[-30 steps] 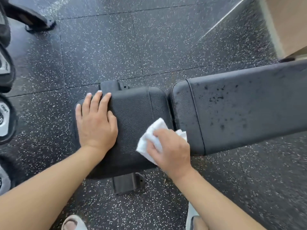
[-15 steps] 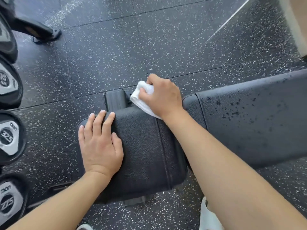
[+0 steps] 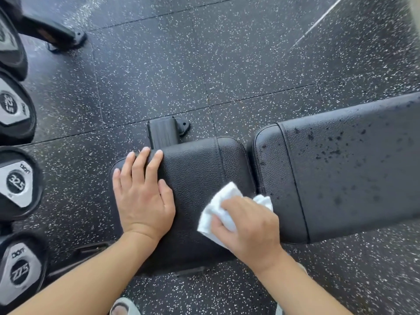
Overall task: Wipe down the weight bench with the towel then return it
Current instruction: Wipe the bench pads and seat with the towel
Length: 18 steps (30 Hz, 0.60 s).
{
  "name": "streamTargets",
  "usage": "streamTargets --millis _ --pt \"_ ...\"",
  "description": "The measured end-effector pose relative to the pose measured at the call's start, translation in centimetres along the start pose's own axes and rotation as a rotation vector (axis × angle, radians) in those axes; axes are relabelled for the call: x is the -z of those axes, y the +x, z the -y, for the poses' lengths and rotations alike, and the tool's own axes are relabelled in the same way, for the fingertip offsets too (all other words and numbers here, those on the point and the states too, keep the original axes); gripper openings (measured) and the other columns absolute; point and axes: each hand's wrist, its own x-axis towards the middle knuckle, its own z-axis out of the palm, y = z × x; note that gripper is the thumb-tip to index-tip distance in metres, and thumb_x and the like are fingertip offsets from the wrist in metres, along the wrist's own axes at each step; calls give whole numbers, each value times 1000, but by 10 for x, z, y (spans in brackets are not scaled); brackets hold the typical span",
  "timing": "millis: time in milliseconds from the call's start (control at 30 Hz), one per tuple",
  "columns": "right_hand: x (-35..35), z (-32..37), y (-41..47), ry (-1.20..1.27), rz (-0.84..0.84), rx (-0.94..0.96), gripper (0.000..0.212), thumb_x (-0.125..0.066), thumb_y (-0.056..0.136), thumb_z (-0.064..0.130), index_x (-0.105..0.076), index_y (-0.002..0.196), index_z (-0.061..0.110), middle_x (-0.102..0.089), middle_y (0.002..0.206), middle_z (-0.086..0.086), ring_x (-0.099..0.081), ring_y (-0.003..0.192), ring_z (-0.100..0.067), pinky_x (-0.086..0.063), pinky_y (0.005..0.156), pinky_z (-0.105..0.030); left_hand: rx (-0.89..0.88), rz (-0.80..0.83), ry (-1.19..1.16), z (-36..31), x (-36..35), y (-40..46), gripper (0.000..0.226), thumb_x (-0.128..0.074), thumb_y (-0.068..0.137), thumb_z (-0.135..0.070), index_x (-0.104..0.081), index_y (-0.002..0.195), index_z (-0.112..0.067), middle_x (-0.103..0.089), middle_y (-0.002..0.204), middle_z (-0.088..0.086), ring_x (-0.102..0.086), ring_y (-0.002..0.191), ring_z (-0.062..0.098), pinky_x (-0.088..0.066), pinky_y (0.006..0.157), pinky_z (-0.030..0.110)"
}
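Speckled gym floor point(image 3: 227, 64), bench seat mid-wipe.
Right hand point(image 3: 250, 226), gripping the towel point(image 3: 218, 205), has swept back near; left hand point(image 3: 142, 192) rests flat; droplets remain right.

Black weight bench point(image 3: 200, 169) stands on speckled floor point(image 3: 204, 64); dumbbells point(image 3: 16, 187) alongside.

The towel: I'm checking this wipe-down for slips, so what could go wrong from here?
1. The long pad is dotted with dark droplets, while the towel works the seat pad; they may get missed.
2. The right hand holds the towel bunched, so each pass likely cleans little.
3. The left hand lies flat on the seat, hiding that patch.
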Motion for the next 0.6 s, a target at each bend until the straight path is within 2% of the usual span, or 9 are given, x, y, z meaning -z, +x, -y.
streamTargets --millis 100,200,267,400,467,533,600 --pt "-10 -4 36 -6 5 24 23 -76 82 30 -61 73 16 -51 64 3 -52 57 -18 -37 53 -32 1 0 -3 0 0 0 61 -40 92 -29 -46 152 -20 -42 160 7 -31 152 35 -20 124 58" --pt "-22 -7 92 -13 12 -96 24 -78 82 34 -61 78 17 -57 64 1 -56 56 -21 -29 49 -32 3 -5 -4 0 -1 0 60 -41 93 -29 -46 152 -21 -42 160 6 -31 152 34 -19 125 58" --pt "-35 -10 133 -36 36 -179 23 -70 87 37 -59 82 17 -61 69 -1 -56 60 -26 -27 53 -30 4 -7 -10 0 -1 -1 60 -41 93 -29 -46 152 -21 -43 160 6 -31 152 34 -20 124 58" --pt "-55 -19 183 -47 214 -276 24 -55 94 42 -58 93 18 -57 79 -2 -57 75 -30 -34 64 -34 5 -17 -21 0 -1 -1 60 -42 93 -30 -47 152 -22 -44 160 5 -32 152 33 -20 125 57" --pt "-55 -14 170 -97 153 -233 22 -56 94 41 -56 90 19 -61 77 -2 -56 71 -29 -31 62 -33 9 -17 -32 1 -1 -1 59 -42 93 -30 -47 152 -24 -43 160 4 -32 152 32 -18 125 55" --pt "-49 0 135 -119 -13 -159 23 -65 90 37 -55 82 18 -60 69 -1 -53 61 -27 -27 56 -31 10 -21 -37 1 -1 -2 59 -40 94 -31 -47 152 -24 -44 160 3 -32 152 32 -19 125 55" --pt "-39 18 93 -106 -92 -100 26 -74 85 34 -56 76 17 -56 64 0 -54 56 -25 -27 50 -29 1 -32 -52 2 -1 -2 58 -40 94 -31 -48 152 -25 -45 159 3 -33 152 32 -20 125 56"
